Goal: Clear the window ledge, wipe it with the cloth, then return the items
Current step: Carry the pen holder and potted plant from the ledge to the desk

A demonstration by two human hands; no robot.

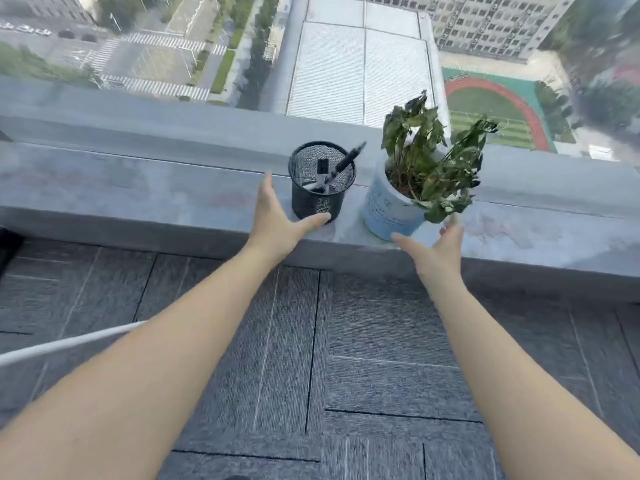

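Note:
A black mesh pen holder (320, 183) with a pen and a clip inside stands on the grey window ledge (138, 192). To its right sits a potted plant (394, 209) in a white and pale blue pot, with drooping green leaves. My left hand (277, 220) is spread open just left of the pen holder, thumb touching its base. My right hand (438, 249) is open below the right side of the pot, fingers close to it. No cloth is in view.
Behind the ledge is a large window over a street, roofs and a sports field far below. Dark grey carpet tiles (311, 358) cover the floor under my arms. A white cord (69, 344) crosses at the lower left. A dark object (8, 251) sits at the left edge.

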